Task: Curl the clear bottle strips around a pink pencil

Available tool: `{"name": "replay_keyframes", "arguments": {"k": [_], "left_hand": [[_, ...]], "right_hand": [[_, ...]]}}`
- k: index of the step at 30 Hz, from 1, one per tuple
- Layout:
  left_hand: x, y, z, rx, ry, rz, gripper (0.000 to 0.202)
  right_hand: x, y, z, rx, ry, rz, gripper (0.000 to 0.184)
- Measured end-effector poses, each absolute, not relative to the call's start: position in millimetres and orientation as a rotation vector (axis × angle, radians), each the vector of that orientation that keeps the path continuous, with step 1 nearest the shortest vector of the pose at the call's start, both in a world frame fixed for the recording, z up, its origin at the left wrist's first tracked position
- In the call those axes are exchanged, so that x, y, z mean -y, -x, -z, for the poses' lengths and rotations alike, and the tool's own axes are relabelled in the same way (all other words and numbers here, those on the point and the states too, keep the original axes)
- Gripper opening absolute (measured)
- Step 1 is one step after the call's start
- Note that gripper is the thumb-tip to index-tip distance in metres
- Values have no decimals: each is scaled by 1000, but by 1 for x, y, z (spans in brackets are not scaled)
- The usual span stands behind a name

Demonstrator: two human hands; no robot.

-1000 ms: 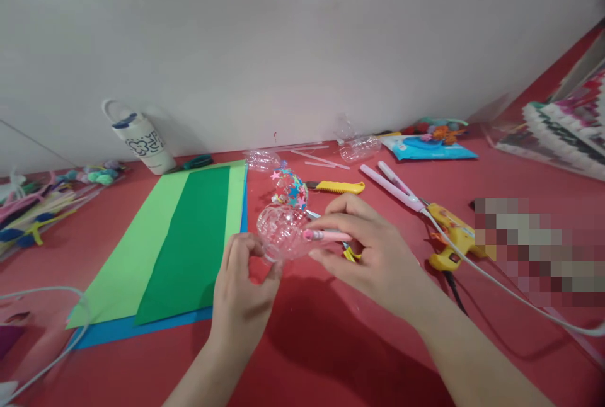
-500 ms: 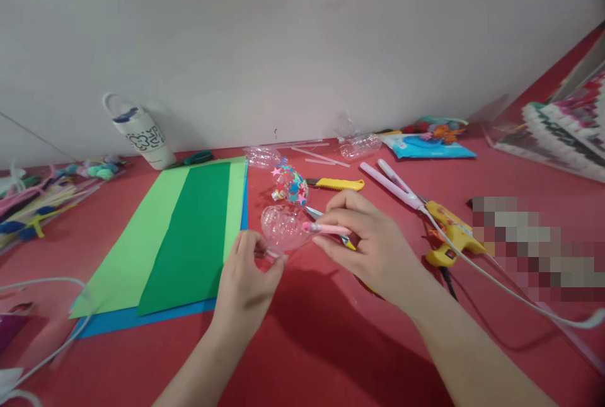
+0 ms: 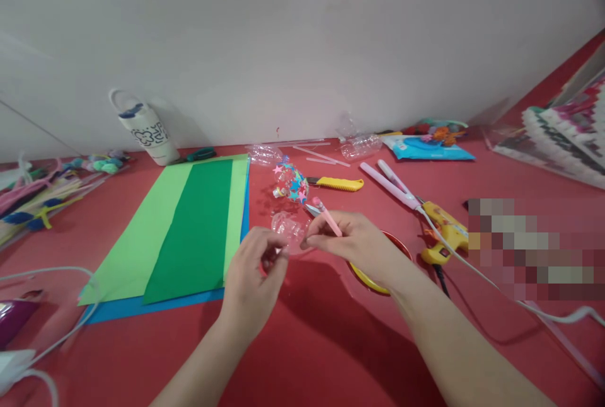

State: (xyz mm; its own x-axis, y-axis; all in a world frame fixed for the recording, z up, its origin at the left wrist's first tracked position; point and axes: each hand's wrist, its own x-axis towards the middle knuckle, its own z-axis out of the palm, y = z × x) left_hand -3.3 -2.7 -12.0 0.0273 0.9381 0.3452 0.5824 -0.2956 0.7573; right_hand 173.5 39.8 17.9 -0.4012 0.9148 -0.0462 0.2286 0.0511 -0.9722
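Observation:
My left hand [image 3: 253, 281] pinches a clear plastic bottle piece [image 3: 289, 227] from its near side, just above the red table [image 3: 302, 344]. My right hand [image 3: 357, 246] is closed round a slim pink pen-like tool [image 3: 326, 216], its lower end against the bottle piece. Just behind them lies a clear bottle top covered in coloured star stickers [image 3: 290, 183]. Scissors with yellow handles [image 3: 373, 275] lie partly hidden under my right hand.
Green and blue paper sheets [image 3: 189, 230] lie to the left. A yellow utility knife [image 3: 338, 183], a pink hair iron [image 3: 390, 185] and a yellow glue gun [image 3: 444, 234] with cables sit to the right. A white tumbler [image 3: 144, 133] and pipe cleaners [image 3: 42, 196] are at far left.
The bottle piece has turned and dropped lower between my hands. The pink tool has swung from lying sideways to pointing up and away.

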Motion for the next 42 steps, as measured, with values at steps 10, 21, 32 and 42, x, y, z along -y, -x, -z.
{"name": "replay_keyframes", "arguments": {"k": [10,21,32,42], "left_hand": [[0,-20,12,-1287,-1183,-1230,4],[-1,-12,8,-1182,-1074,-1351,5],[1,-12,6,-1316,-1125,-1325,10],[2,-12,2,-1408,-1147,-1292,12]], "right_hand": [[-34,-171,-16,1713,1186,-1292,13],[-30,-162,-19,1718,1129,-1300,13],[-24,-159,-18,1813,1086,-1160,13],[-21,-153,-21,1887,1126,-862,12]]}}
